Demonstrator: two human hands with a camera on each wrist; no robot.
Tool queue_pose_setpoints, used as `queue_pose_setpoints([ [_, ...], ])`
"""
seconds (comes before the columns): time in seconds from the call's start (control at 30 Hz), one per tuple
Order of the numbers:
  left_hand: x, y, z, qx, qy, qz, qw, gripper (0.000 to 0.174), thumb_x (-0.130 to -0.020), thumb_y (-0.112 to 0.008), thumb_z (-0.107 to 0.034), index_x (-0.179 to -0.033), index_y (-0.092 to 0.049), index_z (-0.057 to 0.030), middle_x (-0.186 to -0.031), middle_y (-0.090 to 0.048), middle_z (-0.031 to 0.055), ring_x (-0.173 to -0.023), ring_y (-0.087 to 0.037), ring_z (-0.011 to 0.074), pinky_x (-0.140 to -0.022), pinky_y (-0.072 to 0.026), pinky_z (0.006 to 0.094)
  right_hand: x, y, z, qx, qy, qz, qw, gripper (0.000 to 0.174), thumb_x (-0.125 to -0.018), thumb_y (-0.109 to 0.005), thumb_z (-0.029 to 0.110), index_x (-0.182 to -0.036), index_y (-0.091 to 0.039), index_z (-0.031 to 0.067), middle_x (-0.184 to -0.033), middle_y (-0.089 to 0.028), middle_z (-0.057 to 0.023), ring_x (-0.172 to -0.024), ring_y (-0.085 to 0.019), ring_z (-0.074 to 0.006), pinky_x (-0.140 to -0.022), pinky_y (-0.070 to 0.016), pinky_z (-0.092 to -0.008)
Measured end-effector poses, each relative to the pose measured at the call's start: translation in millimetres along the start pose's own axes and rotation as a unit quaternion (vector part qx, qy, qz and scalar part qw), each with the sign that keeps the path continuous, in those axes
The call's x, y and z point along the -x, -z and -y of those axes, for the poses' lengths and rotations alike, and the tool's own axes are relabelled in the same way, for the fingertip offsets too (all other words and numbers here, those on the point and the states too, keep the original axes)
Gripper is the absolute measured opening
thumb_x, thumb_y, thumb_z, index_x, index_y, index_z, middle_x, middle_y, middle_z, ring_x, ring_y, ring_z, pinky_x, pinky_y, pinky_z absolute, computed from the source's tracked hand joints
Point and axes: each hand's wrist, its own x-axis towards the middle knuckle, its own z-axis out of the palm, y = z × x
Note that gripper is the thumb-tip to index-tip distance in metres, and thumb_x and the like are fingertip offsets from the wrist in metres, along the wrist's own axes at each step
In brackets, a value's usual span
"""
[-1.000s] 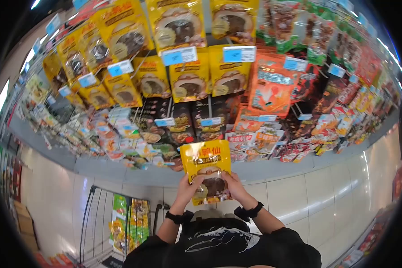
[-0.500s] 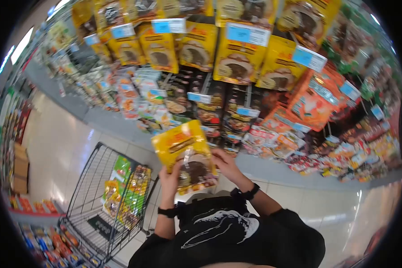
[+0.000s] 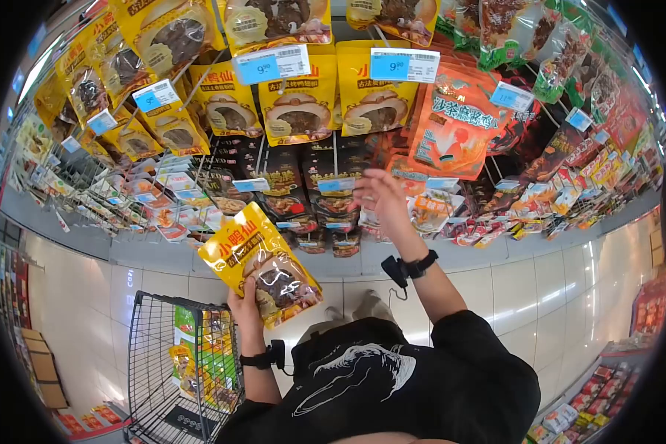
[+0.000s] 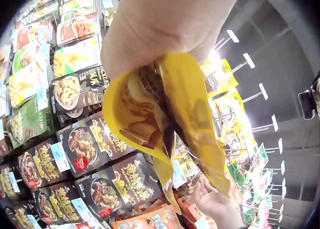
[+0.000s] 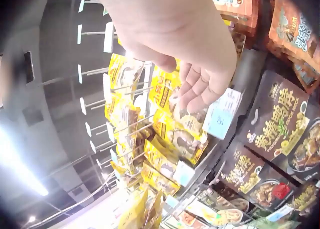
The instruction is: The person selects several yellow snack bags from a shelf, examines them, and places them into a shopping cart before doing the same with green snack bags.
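My left hand grips a yellow snack pouch by its lower left side, thumb across the front, with the pouch tilted to the left. In the left wrist view the same pouch is seen end-on below the hand, its two faces bulging apart. My right hand is off the pouch, raised before the hanging dark pouches, fingers loosely bent with nothing in them. Seen from the right wrist, that hand overlaps the hanging yellow pouches and a price tag.
Rows of hooked packets fill the rack, with yellow pouches above and orange pouches to the right. Price tags stick out at the hook ends. A wire shopping cart holding several packets stands at lower left.
Both hands held the yellow pouch earlier. My right hand has let go and moved up toward the rack, while my left hand has carried the pouch leftward and tilted it.
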Motion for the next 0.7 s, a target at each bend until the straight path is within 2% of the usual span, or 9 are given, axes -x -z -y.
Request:
queue_pose_setpoints([
  [0.1,-7,-4,10,0.030,0.016,0.013,0.999,0.021,-0.085,-0.058,-0.009,-0.103,-0.056,0.0009,-0.092,-0.059,0.0030,-0.078,-0.053,0.0082,-0.069,-0.0431,0.0215,-27,14,8,-0.028,0.022,-0.055,0.998,0.027,-0.091,-0.044,0.016,-0.116,-0.043,0.0051,-0.105,-0.057,-0.0130,-0.089,-0.060,-0.0221,-0.076,-0.0501,-0.0332],
  [0.13,-8,-4,13,0.022,0.015,0.011,1.000,0.020,-0.085,-0.059,-0.009,-0.101,-0.057,0.0004,-0.090,-0.059,0.0023,-0.077,-0.053,0.0080,-0.068,-0.0430,0.0212,-30,11,13,-0.032,0.014,-0.047,0.998,0.027,-0.091,-0.044,0.016,-0.116,-0.043,0.0051,-0.105,-0.057,-0.0130,-0.089,-0.060,-0.0221,-0.076,-0.0501,-0.0332],
  [0.23,-4,-14,7,0.040,-0.004,0.001,0.999,0.017,-0.084,-0.059,-0.009,-0.099,-0.057,-0.0004,-0.086,-0.058,0.0004,-0.073,-0.052,0.0064,-0.064,-0.0426,0.0204,-44,6,24,0.007,0.021,-0.061,0.998,0.042,-0.091,-0.044,0.017,-0.129,-0.029,0.0069,-0.119,-0.049,-0.0168,-0.094,-0.058,-0.0260,-0.078,-0.0493,-0.0350],
  [0.33,-2,-10,6,0.038,-0.015,-0.017,0.999,0.016,-0.085,-0.059,-0.009,-0.098,-0.058,-0.0004,-0.085,-0.058,0.0000,-0.072,-0.052,0.0056,-0.063,-0.0423,0.0200,-50,-9,25,0.009,0.019,-0.041,0.999,0.043,-0.091,-0.044,0.016,-0.129,-0.029,0.0065,-0.117,-0.051,-0.0170,-0.093,-0.059,-0.0253,-0.078,-0.0495,-0.0340],
  [0.43,1,-13,-2,0.045,-0.021,-0.040,0.998,0.016,-0.085,-0.058,-0.009,-0.098,-0.058,-0.0002,-0.084,-0.058,-0.0002,-0.071,-0.051,0.0053,-0.063,-0.0420,0.0198,-47,-25,23,0.017,0.004,0.002,1.000,0.045,-0.091,-0.045,0.017,-0.131,-0.028,0.0059,-0.110,-0.055,-0.0165,-0.090,-0.060,-0.0236,-0.077,-0.0496,-0.0327],
  [0.5,1,-14,-7,0.049,-0.027,-0.065,0.996,0.016,-0.084,-0.059,-0.010,-0.097,-0.059,0.0001,-0.083,-0.058,-0.0004,-0.070,-0.051,0.0052,-0.062,-0.0418,0.0197,-45,-28,18,0.072,0.023,0.088,0.993,0.045,-0.091,-0.046,0.016,-0.131,-0.029,0.0049,-0.102,-0.060,-0.0150,-0.086,-0.061,-0.0199,-0.076,-0.0494,-0.0311],
  [0.57,-1,-12,-8,-0.003,-0.036,-0.068,0.997,0.016,-0.084,-0.059,-0.010,-0.096,-0.059,0.0009,-0.081,-0.058,-0.0007,-0.069,-0.051,0.0053,-0.061,-0.0415,0.0199,-43,-37,19,0.254,0.130,0.205,0.936,0.044,-0.091,-0.045,0.012,-0.131,-0.030,0.0020,-0.097,-0.061,-0.0126,-0.082,-0.060,-0.0149,-0.077,-0.0479,-0.0282],
  [0.63,1,-19,-24,-0.010,-0.042,-0.101,0.994,0.017,-0.084,-0.059,-0.010,-0.096,-0.059,0.0011,-0.079,-0.058,-0.0013,-0.067,-0.051,0.0050,-0.059,-0.0406,0.0199,-39,-53,26,0.265,0.082,0.261,0.925,0.044,-0.091,-0.045,0.011,-0.131,-0.030,0.0018,-0.095,-0.061,-0.0122,-0.082,-0.059,-0.0143,-0.077,-0.0472,-0.0278],
  [0.7,-2,-16,-33,-0.012,-0.050,-0.100,0.994,0.016,-0.084,-0.059,-0.011,-0.095,-0.060,0.0011,-0.078,-0.058,-0.0019,-0.066,-0.050,0.0046,-0.058,-0.0397,0.0198,-43,-58,25,0.276,0.076,0.291,0.913,0.043,-0.092,-0.044,0.011,-0.131,-0.031,0.0019,-0.096,-0.061,-0.0119,-0.082,-0.059,-0.0141,-0.077,-0.0469,-0.0274],
])
